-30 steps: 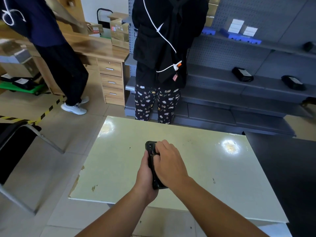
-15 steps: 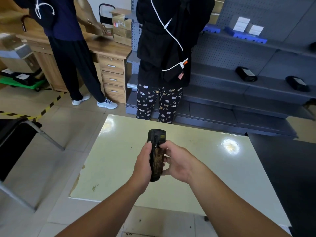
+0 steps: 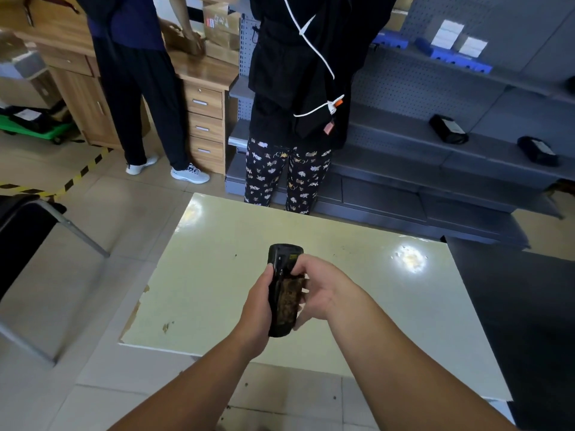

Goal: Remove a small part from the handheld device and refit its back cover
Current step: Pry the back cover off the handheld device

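A black handheld device is held upright above the pale table, its brownish mottled face turned toward me. My left hand wraps the device's left edge, thumb along the side. My right hand grips its right edge, with the fingertips on the upper part of the face. I cannot tell whether the back cover is on or off. No loose small part shows.
A person in patterned trousers stands at the table's far edge. Another person stands by a wooden desk at the back left. Grey shelving with black items runs along the back right. A chair stands at the left.
My right hand, which covered the device a second ago, has slid off to its right edge, exposing the mottled face. The device now stands more upright and higher.
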`<state>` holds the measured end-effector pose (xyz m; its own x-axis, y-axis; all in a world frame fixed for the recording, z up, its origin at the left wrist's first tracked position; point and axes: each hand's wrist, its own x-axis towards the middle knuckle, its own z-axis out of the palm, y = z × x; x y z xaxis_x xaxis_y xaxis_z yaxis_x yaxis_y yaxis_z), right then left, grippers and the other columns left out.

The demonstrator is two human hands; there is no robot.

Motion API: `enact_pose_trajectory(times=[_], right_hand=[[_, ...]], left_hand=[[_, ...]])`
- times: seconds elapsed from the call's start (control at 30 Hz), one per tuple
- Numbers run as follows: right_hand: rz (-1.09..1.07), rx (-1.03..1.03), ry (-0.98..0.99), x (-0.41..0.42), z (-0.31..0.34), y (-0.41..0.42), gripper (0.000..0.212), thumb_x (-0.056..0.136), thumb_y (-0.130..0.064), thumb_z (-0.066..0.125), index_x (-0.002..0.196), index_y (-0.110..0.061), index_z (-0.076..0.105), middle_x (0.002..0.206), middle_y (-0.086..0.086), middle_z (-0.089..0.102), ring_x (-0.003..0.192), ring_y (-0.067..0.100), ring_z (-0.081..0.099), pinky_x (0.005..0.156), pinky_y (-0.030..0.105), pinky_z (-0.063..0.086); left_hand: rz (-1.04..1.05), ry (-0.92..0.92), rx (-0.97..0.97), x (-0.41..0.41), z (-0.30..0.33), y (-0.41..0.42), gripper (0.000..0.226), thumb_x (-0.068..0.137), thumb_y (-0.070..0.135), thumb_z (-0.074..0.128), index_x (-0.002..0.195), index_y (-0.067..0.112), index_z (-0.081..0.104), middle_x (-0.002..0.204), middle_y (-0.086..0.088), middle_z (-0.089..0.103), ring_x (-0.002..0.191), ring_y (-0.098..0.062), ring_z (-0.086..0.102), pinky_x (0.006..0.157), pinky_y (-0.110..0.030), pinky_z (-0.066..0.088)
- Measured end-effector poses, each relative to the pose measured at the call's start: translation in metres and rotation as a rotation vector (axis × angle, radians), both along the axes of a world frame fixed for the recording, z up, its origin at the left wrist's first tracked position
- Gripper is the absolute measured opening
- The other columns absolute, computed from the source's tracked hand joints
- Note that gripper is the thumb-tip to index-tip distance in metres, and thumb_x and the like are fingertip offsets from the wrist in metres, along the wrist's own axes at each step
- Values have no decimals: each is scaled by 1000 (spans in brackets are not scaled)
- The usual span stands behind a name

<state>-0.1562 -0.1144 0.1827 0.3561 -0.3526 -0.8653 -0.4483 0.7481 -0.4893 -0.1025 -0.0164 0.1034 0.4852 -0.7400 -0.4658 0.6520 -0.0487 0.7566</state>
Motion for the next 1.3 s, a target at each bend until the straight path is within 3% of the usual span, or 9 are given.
enact_pose_trajectory(times=[0.13, 0.23, 0.37, 0.47, 0.6, 0.77, 1.0, 1.17, 1.3], right_hand=[[2, -165, 19, -3, 0, 8, 17, 85, -6, 50, 94, -11, 64, 93, 9, 60, 78, 26, 52, 93, 54, 51], [-17, -458, 140, 4, -5, 14, 14, 84, -8, 55, 92, -8, 67, 93, 12, 67, 72, 25, 59, 57, 29, 47], [12, -683, 175, 8, -10, 24, 13, 93, -22, 54, 99, -13, 61, 102, 9, 67, 80, 24, 60, 63, 32, 45], [146, -890, 139, -4, -13, 35, 10, 90, -29, 63, 97, -21, 63, 98, 3, 66, 80, 17, 63, 69, 36, 55], [406, -1167, 187, -20, -18, 54, 46, 83, -40, 78, 122, -38, 53, 113, -6, 49, 109, 15, 55, 93, 34, 55], [276, -1311, 136, -24, -14, 61, 53, 80, -33, 82, 121, -40, 49, 113, -9, 45, 107, 15, 59, 89, 31, 59], [224, -1575, 81, -30, -22, 71, 59, 77, -39, 83, 128, -38, 52, 118, -15, 43, 105, 4, 56, 86, 11, 50], [66, -1449, 77, -16, -8, 10, 52, 76, -37, 80, 122, -33, 58, 109, -9, 49, 92, 3, 59, 78, 16, 44], [270, -1359, 299, -8, -32, -45, 53, 79, -37, 79, 126, -25, 57, 113, 0, 50, 102, 21, 60, 84, 36, 54]], left_hand=[[-28, 62, -25, -2, -7, 3, 56, 102, 62, 35, 112, 27, 78, 107, -8, 81, 94, -24, 74, 75, -37, 61], [0, 131, -32, -4, -11, 4, 57, 103, 61, 35, 104, 27, 81, 103, -10, 79, 95, -25, 72, 81, -39, 58], [7, 226, -71, -7, -13, 4, 55, 102, 61, 36, 102, 31, 82, 93, -2, 80, 83, -18, 75, 65, -30, 60], [15, 305, -89, -2, -14, 4, 57, 101, 64, 37, 111, 29, 80, 109, -2, 81, 96, -20, 76, 75, -33, 61], [15, 370, -131, 2, -16, 1, 60, 99, 66, 38, 115, 25, 79, 112, -4, 81, 103, -21, 76, 72, -32, 64], [60, 449, -169, -1, -21, -2, 68, 99, 66, 34, 114, 18, 80, 112, -9, 80, 106, -25, 75, 90, -39, 57], [3, 384, -164, -9, -27, -6, 59, 99, 63, 43, 123, 20, 75, 115, -5, 77, 110, -22, 72, 86, -36, 59], [0, 385, -167, -7, -33, -7, 64, 101, 63, 38, 124, 16, 74, 114, -12, 76, 84, -27, 72, 72, -39, 60], [5, 406, -185, 5, -42, -5, 67, 102, 61, 33, 131, 12, 69, 121, -18, 73, 84, -34, 71, 72, -42, 62]])
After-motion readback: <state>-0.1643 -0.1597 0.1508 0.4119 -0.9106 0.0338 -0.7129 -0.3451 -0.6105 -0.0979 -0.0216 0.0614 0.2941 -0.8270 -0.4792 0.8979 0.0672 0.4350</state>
